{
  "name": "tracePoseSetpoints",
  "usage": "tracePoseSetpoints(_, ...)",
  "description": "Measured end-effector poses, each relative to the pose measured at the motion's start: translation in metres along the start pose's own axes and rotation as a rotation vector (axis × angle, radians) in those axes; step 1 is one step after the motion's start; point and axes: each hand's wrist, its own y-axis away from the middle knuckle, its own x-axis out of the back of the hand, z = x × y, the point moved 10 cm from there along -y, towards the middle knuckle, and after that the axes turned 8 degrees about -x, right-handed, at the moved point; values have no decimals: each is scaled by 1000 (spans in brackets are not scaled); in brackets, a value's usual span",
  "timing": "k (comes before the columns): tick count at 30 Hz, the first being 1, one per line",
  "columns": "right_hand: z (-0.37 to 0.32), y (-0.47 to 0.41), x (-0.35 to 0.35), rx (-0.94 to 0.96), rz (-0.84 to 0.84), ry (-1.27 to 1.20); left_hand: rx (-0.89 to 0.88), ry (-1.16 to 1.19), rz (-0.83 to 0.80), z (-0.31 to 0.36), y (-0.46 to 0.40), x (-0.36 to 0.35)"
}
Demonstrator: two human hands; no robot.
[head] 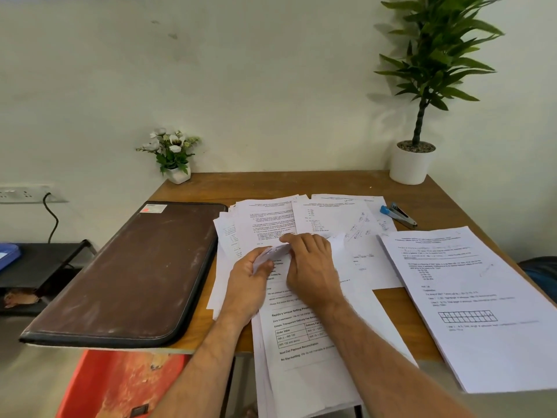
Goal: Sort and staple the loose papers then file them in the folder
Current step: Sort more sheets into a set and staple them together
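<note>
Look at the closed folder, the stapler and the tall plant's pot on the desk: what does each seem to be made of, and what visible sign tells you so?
Folder: probably brown leather or imitation leather, matte and scuffed, with dark stitched piping.
Stapler: seemingly a blue plastic end with grey metal arms that glint slightly.
Tall plant's pot: smooth plain white, ceramic or plastic; the view cannot settle which.

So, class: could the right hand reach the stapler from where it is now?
Probably yes. The stapler lies uncovered beyond the right hand, with only flat papers between them, though that hand is busy with a sheet.
</note>
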Motion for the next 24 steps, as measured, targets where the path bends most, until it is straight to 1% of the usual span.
tracePoseSetpoints(3,-1,5,7,4,76,-24,4,5,-9,-2,2,1)
tracePoseSetpoints(6,-1,7,14,9,120,-24,-17,-1,-20,0,3,1)
tracePoseSetpoints(9,-1,8,20,1,161,-16,0,-21,-28,-3,3,0)
tracePoseSetpoints(13,3,2,21,-2,148,35,-1,-36,-58,-3,-1,-8)
tracePoseSetpoints(15,4,0,20,2,131,23,-43,52,-46,5,-1,-11)
tracePoseSetpoints(16,5,0,20,1,130,10,-72,130,-7,10,0,-8)
tracePoseSetpoints(18,9,1,23,-12,134,-20,-123,217,173,15,3,7)
tracePoseSetpoints(19,12,2,27,-24,148,-35,-126,176,295,16,6,18)
tracePoseSetpoints(21,20,5,36,-48,201,-70,-74,-44,540,16,17,41)
tracePoseSetpoints(22,24,6,41,-61,228,-87,-39,-159,591,17,20,45)
tracePoseSetpoints(23,27,6,44,-73,244,-99,-25,-241,581,18,18,44)
tracePoseSetpoints(24,30,5,45,-86,250,-105,-25,-298,532,19,14,39)
